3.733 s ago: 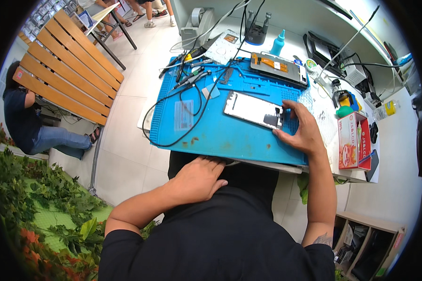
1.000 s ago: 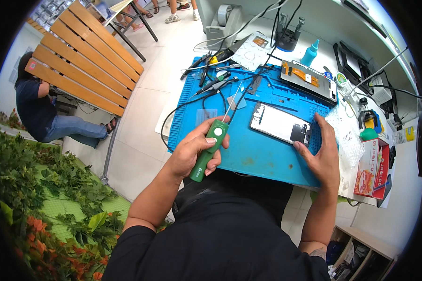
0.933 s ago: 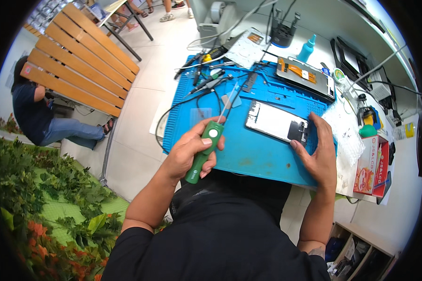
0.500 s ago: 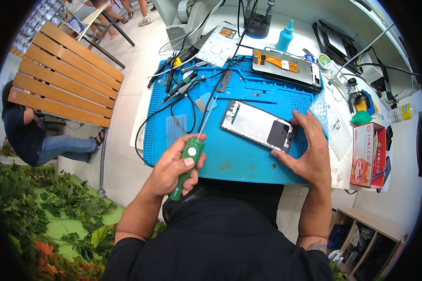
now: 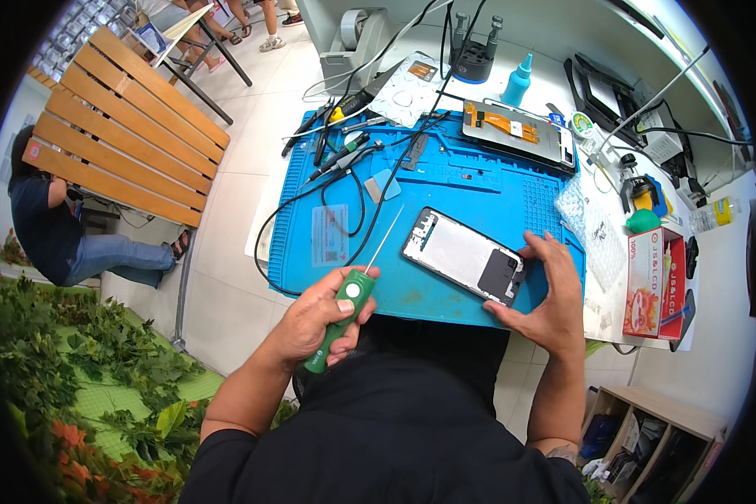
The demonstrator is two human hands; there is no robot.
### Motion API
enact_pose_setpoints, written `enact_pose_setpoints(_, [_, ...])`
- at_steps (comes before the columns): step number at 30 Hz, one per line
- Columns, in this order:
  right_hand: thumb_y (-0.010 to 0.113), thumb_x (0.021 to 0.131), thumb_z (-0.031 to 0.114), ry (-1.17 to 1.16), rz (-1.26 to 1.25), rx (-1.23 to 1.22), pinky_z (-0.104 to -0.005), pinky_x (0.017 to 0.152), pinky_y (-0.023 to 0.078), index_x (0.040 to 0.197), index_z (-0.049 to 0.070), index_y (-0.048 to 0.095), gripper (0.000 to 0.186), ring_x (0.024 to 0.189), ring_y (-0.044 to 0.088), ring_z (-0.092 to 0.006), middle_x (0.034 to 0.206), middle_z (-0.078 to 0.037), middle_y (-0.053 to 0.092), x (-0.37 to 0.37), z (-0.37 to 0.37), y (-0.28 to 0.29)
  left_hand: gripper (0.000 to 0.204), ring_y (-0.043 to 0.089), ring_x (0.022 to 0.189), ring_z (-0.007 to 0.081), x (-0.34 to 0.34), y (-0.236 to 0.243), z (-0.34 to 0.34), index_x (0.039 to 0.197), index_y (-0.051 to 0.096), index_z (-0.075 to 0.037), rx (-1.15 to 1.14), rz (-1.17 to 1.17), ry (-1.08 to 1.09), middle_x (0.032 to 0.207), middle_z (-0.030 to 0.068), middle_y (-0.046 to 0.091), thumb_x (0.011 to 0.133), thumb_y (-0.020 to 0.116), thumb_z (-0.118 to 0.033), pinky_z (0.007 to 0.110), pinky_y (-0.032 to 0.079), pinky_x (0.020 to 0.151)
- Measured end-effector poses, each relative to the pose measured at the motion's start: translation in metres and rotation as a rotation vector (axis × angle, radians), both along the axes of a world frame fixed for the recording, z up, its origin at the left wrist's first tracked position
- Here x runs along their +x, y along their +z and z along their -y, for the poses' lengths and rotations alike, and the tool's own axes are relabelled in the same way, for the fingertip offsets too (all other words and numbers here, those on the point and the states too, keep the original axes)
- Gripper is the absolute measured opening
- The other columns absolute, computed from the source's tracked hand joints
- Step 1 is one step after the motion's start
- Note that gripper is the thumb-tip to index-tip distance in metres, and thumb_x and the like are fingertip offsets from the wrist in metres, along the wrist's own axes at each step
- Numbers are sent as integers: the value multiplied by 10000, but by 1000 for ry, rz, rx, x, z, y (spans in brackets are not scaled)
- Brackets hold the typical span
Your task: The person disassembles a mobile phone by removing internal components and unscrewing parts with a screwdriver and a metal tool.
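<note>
1. Left hand (image 5: 317, 317) wraps the green-handled, thin-shafted metal tool (image 5: 352, 291).
2. Right hand (image 5: 554, 294) spreads around one end of the black-rimmed silver phone frame (image 5: 458, 250) on the blue mat (image 5: 437, 309); cannot tell whether pinching.
3. Probably light, stiff, fragile; best held by edges.

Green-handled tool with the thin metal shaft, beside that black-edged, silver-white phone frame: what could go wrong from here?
The green-handled tool in the left hand could slip and scratch the phone frame, since its metal tip looks close to the frame's left end.
The right hand is only at the frame's right end, so the other end might swing on the blue ridged mat if bumped.
</note>
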State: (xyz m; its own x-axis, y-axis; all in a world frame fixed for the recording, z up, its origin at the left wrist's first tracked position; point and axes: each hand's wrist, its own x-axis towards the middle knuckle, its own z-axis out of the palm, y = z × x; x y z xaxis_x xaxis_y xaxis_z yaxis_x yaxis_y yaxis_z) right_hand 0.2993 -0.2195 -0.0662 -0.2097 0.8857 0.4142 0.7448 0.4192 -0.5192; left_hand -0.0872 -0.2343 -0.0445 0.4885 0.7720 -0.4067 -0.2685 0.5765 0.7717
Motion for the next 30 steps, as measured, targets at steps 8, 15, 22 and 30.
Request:
enact_pose_setpoints(8, [1102, 666, 346, 2, -26, -3, -596, 1324, 449, 1552, 18, 671, 1039, 1198, 735, -397, 1147, -162, 774, -3, 1, -2, 649, 558, 548, 144, 2, -3, 7, 1709, 379, 22, -9, -18, 13, 1142, 188, 584, 1105, 522, -167, 296, 500, 440])
enact_pose_setpoints(15, [1101, 664, 349, 2, -6, 20, -584, 1322, 455, 1551, 15, 675, 1039, 1173, 740, -392, 1153, -156, 774, -2, 2, -3, 658, 552, 539, 142, 1, -5, 9, 1707, 384, 26, -14, 4, 38, 1132, 179, 580, 1097, 531, -174, 297, 502, 430])
enact_pose_setpoints(22, [1099, 662, 409, 22, 18, 34, -608, 1292, 460, 1500, 6, 696, 1014, 1167, 719, -402, 1147, -150, 750, 0, 2, -4, 643, 564, 535, 148, 0, -5, 9, 1699, 391, 40, -25, 28, 42, 1117, 179, 584, 1117, 522, -203, 304, 516, 427])
enact_pose_setpoints(30, [1033, 696, 622, 20, 176, 51, -606, 1212, 426, 1337, -7, 772, 935, 1137, 650, -398, 1183, -167, 700, -5, 12, 8, 561, 606, 546, 161, -11, 6, 17, 1608, 503, 70, -123, -100, -26, 1018, 169, 632, 1178, 512, -291, 320, 537, 458])
